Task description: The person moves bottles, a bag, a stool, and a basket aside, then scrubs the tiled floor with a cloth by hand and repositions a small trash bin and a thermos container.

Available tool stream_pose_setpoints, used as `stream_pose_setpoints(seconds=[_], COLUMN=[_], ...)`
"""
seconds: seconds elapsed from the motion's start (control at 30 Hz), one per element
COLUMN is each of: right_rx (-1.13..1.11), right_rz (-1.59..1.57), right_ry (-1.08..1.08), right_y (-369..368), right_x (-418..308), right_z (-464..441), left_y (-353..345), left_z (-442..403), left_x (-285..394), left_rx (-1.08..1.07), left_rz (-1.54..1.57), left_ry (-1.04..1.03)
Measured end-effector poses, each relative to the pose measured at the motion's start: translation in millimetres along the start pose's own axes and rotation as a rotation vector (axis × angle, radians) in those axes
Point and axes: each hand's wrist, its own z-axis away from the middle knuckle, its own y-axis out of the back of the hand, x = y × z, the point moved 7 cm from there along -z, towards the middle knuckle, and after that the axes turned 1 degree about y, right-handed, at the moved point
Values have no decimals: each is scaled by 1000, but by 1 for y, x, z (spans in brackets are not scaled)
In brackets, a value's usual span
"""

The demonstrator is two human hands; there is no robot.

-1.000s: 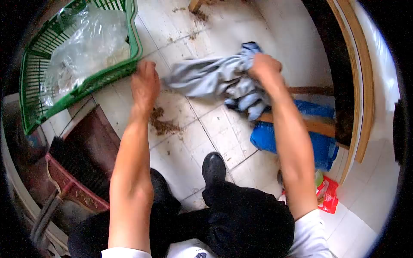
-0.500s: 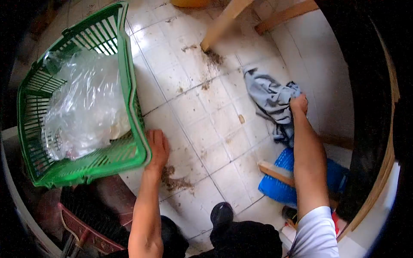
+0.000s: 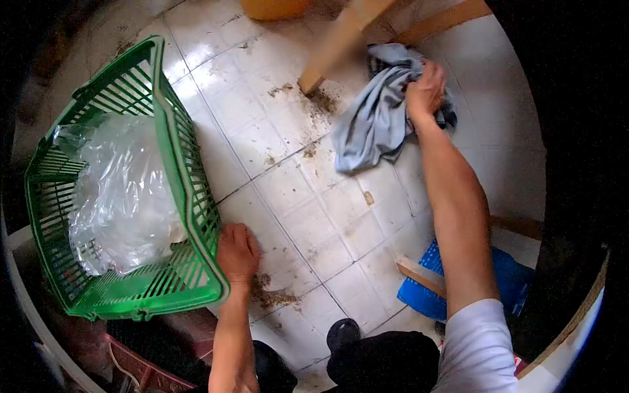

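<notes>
My right hand [image 3: 425, 90] presses a crumpled grey cloth [image 3: 377, 118] onto the tiled floor, its fingers closed on the bunched part. The cloth's loose end spreads toward the left, close to a wooden leg [image 3: 327, 56]. At the left, my left hand [image 3: 238, 253] is low beside the near right corner of a green plastic basket [image 3: 177, 154], with its fingers curled and together. The basket's rim hides part of that hand, so whether it grips anything does not show. Inside the basket lies clear plastic wrapping [image 3: 124, 203].
Brown dirt [image 3: 278, 298] marks the white floor tiles [image 3: 308, 226] in patches. A blue object [image 3: 422, 295] with a wooden piece [image 3: 419, 275] lies under my right forearm. An orange container [image 3: 275, 8] stands at the top. Something dark red [image 3: 147, 370] sits below the basket.
My right hand has carried the cloth forward and left across the floor, and the cloth has spread out. The basket and my left hand appear lower in view.
</notes>
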Motion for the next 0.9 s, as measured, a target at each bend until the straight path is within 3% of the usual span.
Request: stream_pose_setpoints(seconds=[0.03,0.13,0.23,0.27,0.4,0.5,0.53,0.57,0.63,0.7,0.73,0.83,0.9], right_rx=[33,-40,-62,-205,-726,-941,-852,-684,-801,-957,-858,-237,5], right_rz=[83,156,210,184,252,202,226,-100,-213,-359,-436,-249,-175], right_ry=[-94,-89,55,92,3,119,216,218,263,270,247,149,170], right_y=[0,-3,-34,-81,-141,-157,-164,-157,-158,-74,-86,22,32], right_x=[5,30,37,61,52,64,68,75,69,3,24,9,20], right_z=[-8,-31,-56,-74,-78,-90,-93,-89,-68,-27,-19,-27,-43], left_y=[2,-5,-6,-4,-5,-7,-10,-10,-7,-6,-8,-3,-3], left_z=[0,8,6,6,6,4,6,5,4,5,9,5,8], left_x=[0,-8,-10,-11,-9,-11,-13,-12,-9,-8,-10,-11,-12], left_rx=[29,-60,-45,-39,-67,-89,-91,-94,-120,-129,-130,-105,-86], left_rz=[11,3,36,44,18,11,14,18,14,-4,-20,-18,-29], left_ry=[-9,64,44,25,31,37,47,57,78,96,97,72,70])
